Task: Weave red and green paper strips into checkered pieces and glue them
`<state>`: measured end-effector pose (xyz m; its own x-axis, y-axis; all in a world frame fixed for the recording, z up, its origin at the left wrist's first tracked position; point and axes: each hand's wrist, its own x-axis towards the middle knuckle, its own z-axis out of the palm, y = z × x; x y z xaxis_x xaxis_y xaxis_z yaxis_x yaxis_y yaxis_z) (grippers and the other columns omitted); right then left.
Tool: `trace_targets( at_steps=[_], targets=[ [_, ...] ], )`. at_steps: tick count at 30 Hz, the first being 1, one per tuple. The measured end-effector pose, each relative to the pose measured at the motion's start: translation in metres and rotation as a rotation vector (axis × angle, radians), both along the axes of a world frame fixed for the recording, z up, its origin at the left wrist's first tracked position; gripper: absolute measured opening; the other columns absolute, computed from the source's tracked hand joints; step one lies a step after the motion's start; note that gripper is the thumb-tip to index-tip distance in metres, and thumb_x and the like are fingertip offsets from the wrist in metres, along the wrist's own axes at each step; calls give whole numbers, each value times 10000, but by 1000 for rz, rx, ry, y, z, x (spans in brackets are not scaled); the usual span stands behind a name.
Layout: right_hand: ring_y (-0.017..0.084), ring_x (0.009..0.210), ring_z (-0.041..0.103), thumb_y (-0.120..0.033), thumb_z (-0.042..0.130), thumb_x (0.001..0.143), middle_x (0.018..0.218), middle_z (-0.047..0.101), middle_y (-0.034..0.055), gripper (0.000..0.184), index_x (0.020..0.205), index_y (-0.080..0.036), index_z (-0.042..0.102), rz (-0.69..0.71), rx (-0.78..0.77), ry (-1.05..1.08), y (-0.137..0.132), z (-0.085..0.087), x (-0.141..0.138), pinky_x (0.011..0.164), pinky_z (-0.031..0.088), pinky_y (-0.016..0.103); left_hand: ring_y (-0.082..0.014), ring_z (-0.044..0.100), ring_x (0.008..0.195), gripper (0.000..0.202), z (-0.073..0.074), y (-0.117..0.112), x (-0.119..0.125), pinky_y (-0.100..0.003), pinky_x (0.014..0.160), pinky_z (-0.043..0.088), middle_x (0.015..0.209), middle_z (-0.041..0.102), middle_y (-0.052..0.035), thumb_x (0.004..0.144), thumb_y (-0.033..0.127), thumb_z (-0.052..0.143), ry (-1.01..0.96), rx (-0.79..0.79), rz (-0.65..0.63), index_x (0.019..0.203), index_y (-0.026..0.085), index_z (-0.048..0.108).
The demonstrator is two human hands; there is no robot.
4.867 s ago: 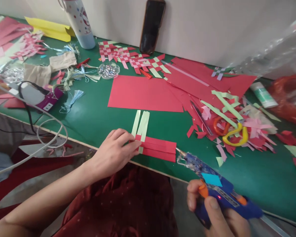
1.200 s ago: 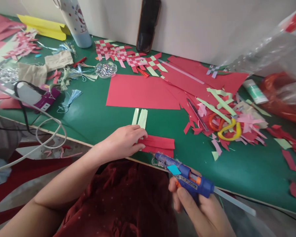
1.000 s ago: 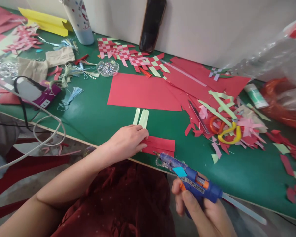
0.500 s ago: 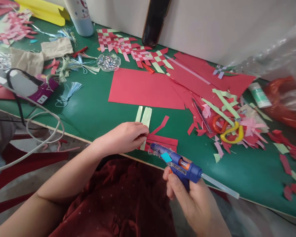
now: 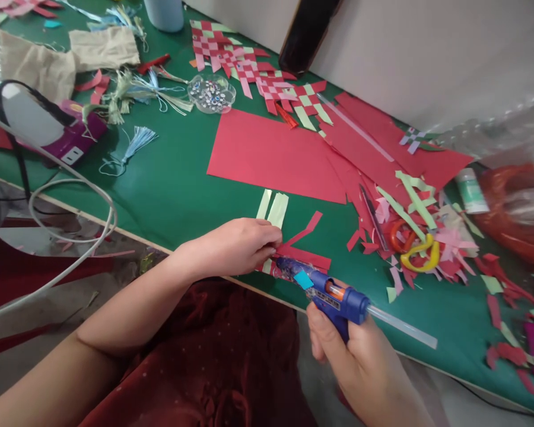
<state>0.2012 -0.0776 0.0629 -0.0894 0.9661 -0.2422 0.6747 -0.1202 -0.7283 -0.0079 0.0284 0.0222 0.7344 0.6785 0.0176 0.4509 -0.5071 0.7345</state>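
Observation:
My right hand [image 5: 356,350] is wrapped around the handle of a blue glue gun [image 5: 333,299], with a clear glue stick [image 5: 403,326] jutting from its back end. The gun's nozzle points left, close to the fingertips of my left hand [image 5: 238,244]. Those fingers are pinched together over red paper strips [image 5: 309,261] near the table's front edge. Pale green paper strips [image 5: 278,209] stick out beyond the left hand, crossing the red ones beneath it. Where the nozzle meets the paper is partly hidden by the fingers and the gun.
A red paper sheet [image 5: 276,157] lies behind the strips. Farther back are woven paper fish [image 5: 244,68] and a clear dish of googly eyes [image 5: 211,93]. Yellow-and-orange-handled scissors [image 5: 420,255] lie among scraps at right. A white cable [image 5: 71,255] loops over the left edge.
The camera view has shifted and tilted, so the table contents sit differently in the picture. The glue gun's nozzle is slightly nearer my left fingertips. Both hands keep their grips.

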Motion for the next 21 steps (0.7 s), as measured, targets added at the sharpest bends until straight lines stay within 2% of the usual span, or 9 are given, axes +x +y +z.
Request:
trace_targets(
  at_steps=[6,12,18,21],
  targets=[
    [166,494,518,-518,454,940,499,502,-3,427,608,-254,503,97,-17,-86,1,2,2,558,506,306,-118,496,698,168,-1,1,-1,-236,653,367,767,539,12,925,89,507,-7,-21,-1,777,152,553],
    [151,466,506,-506,445,948,488,505,-8,425,606,-254,474,89,-11,-76,0,-1,2,487,474,275,-127,505,719,165,-3,0,-1,-239,668,366,770,544,7,929,93,498,-21,0,2,790,153,563],
    [127,492,553,-449,443,969,574,577,-10,291,831,-219,556,29,-41,51,-8,-5,12,500,488,237,-128,524,726,187,-3,-2,-1,-238,668,383,807,578,-3,909,51,458,1,-29,26,834,153,596],
    [133,507,565,-423,450,973,583,586,-5,265,848,-222,570,19,-58,141,-13,-3,23,515,497,239,-130,547,755,252,-2,-2,0,-236,681,396,879,615,-19,856,-11,431,30,-47,38,907,149,619]
  ],
)
